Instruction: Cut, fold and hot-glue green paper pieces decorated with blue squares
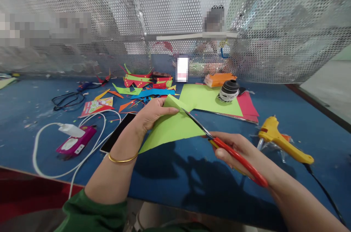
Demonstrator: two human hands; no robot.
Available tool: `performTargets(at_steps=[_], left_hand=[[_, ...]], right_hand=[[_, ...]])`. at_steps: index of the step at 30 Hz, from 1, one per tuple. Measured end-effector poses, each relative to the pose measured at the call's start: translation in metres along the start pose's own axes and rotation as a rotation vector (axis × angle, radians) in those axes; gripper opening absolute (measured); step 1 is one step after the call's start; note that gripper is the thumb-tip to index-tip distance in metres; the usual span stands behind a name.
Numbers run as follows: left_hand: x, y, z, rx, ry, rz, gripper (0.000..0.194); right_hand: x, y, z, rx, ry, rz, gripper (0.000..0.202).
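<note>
My left hand (157, 113) pinches a lime-green sheet of paper (171, 127) near its top, thumb in front and the fingers partly hidden behind. The sheet is held above the blue table. My right hand (233, 148) grips scissors (238, 160) with red and yellow handles. Their blades run up and to the left, lying along the paper near my left thumb. A flap of the same green paper stands out behind the blades. Under my left forearm lies a black phone (117, 133).
A yellow glue gun (282, 140) rests at right. Behind my hands are stacked green sheets (216, 98), a black-topped bottle (229, 91), paper scraps (153, 93) and cut paper glasses (137, 81). A purple power strip (76, 142) with a white cable lies left. A perforated metal screen (175, 8) backs the table.
</note>
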State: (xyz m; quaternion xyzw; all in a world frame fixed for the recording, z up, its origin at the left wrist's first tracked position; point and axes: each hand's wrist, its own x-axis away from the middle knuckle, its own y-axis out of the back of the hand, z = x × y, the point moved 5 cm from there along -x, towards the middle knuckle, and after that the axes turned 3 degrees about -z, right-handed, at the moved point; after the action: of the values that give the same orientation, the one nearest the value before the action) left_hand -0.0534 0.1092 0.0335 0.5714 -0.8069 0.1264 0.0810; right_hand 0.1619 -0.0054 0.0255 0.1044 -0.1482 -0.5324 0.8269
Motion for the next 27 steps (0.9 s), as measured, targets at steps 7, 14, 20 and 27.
performTargets(at_steps=[7,14,20,27], left_hand=[[-0.001,-0.004,0.003,-0.006,0.007,0.010,0.044],[-0.002,-0.006,0.004,-0.006,0.007,0.015,0.043],[-0.001,-0.005,0.002,-0.015,0.005,0.011,0.041],[0.000,-0.006,0.002,-0.010,-0.001,0.006,0.043]], right_hand=[[-0.003,0.001,-0.003,0.055,0.052,-0.036,0.062],[-0.006,0.000,-0.008,0.008,-0.010,-0.033,0.065],[-0.002,0.001,-0.001,0.003,-0.064,-0.092,0.059],[-0.003,0.002,-0.006,0.043,-0.057,-0.112,0.055]])
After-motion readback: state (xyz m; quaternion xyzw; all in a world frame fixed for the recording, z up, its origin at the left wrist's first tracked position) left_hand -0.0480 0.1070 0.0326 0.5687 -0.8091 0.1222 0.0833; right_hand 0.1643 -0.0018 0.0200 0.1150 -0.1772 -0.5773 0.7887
